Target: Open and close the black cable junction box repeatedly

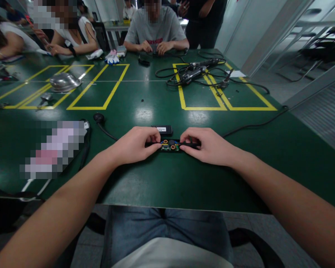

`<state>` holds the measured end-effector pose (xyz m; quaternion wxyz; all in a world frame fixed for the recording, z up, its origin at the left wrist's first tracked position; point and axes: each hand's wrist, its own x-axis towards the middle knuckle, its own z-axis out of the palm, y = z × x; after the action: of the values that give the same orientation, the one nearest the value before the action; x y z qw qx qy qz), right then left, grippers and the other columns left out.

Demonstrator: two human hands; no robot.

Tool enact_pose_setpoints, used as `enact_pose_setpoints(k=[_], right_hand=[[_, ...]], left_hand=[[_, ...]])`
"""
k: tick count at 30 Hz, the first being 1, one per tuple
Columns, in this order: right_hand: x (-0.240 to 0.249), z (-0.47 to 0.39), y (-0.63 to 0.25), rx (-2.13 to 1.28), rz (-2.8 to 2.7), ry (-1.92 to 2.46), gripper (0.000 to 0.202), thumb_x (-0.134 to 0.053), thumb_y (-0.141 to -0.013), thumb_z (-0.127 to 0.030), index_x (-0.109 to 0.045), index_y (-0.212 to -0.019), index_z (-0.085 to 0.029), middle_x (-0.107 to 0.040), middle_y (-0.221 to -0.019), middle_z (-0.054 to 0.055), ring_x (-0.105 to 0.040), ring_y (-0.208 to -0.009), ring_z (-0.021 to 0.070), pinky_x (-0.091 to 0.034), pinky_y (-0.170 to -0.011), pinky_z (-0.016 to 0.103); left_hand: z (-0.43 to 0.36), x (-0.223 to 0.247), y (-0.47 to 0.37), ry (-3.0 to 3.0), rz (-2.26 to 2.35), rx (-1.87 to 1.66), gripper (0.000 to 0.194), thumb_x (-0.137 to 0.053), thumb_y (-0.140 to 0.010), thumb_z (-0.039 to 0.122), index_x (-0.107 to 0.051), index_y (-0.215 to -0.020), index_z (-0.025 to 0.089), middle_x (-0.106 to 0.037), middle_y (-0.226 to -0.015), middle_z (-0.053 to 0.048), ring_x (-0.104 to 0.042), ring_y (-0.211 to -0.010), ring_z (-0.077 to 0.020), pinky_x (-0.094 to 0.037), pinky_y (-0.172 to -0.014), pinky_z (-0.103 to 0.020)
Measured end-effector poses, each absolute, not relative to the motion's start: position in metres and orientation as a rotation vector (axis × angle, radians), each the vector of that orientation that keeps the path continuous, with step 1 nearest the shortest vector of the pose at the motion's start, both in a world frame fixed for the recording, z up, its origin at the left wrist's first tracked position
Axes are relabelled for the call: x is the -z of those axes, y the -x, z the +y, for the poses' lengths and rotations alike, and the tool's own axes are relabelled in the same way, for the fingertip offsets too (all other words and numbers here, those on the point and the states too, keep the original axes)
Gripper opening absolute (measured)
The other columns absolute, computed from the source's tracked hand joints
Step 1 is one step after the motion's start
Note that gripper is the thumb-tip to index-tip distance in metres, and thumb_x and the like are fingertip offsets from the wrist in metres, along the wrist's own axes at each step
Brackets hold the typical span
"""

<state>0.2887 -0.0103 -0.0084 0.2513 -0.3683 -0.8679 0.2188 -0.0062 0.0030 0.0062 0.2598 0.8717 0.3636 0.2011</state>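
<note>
Close together near the table's front edge, both hands rest on a small open device, a long black strip with a green board and orange rings showing in its middle. The left hand pinches the device's 9 o'clock end, fingers curled shut on it with thumb below and forefinger on top. The right hand grips the 3 o'clock end the same way, fingers closed on the black casing. The device lies flat on the table between them.

Just beyond it, at 12 o'clock, sits a black block with a white label, apart from the device. At 10 o'clock a black cable ends in a round plug. Further out, at 1 o'clock, two dark tools lie in a tangle of cords inside yellow lines. At 11 o'clock lies a silver shell. Other people sit along the far side, their hands on the table.
</note>
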Motion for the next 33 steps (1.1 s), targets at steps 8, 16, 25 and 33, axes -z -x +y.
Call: enact_pose_setpoints(k=[8, 16, 25, 33], right_hand=[[0.0044, -0.0110, -0.2909, -0.588, -2.290, 0.972, 0.006, -0.067, -0.096, -0.024, -0.070, -0.091, -0.022, -0.070, -0.078, 0.001, -0.056, -0.065, 0.0157, -0.043, -0.063, 0.031], [0.0036, -0.0100, -0.2908, -0.606, -2.293, 0.977, 0.005, -0.066, -0.094, -0.024, -0.070, -0.091, -0.023, -0.069, -0.076, -0.001, -0.055, -0.062, 0.0147, -0.042, -0.062, 0.030], [0.0048, -0.0102, -0.2903, -0.589, -2.290, 0.979, 0.007, -0.066, -0.094, -0.026, -0.071, -0.090, -0.022, -0.069, -0.075, 0.000, -0.056, -0.061, 0.0149, -0.042, -0.061, 0.030], [0.0026, -0.0099, -0.2909, -0.604, -2.285, 1.006, 0.005, -0.067, -0.093, -0.025, -0.071, -0.090, -0.023, -0.069, -0.075, 0.000, -0.056, -0.063, 0.0157, -0.043, -0.062, 0.031]], left_hand=[[0.0016, -0.0122, 0.0080, -2.355, 0.987, -0.638, 0.012, -0.064, -0.095, 0.025, -0.074, -0.098, 0.019, -0.070, -0.078, 0.001, -0.060, -0.068, -0.0147, -0.047, -0.072, -0.029], [0.0021, -0.0124, 0.0108, -2.356, 0.994, -0.583, 0.009, -0.063, -0.090, 0.025, -0.070, -0.092, 0.020, -0.065, -0.073, 0.003, -0.057, -0.065, -0.0146, -0.044, -0.070, -0.030], [0.0032, -0.0123, 0.0094, -2.348, 0.994, -0.604, 0.010, -0.063, -0.089, 0.026, -0.071, -0.091, 0.020, -0.066, -0.073, 0.002, -0.057, -0.064, -0.0141, -0.045, -0.070, -0.030], [0.0035, -0.0128, 0.0107, -2.351, 1.011, -0.580, 0.009, -0.064, -0.089, 0.026, -0.071, -0.092, 0.020, -0.067, -0.074, 0.002, -0.059, -0.067, -0.0153, -0.046, -0.070, -0.029]])
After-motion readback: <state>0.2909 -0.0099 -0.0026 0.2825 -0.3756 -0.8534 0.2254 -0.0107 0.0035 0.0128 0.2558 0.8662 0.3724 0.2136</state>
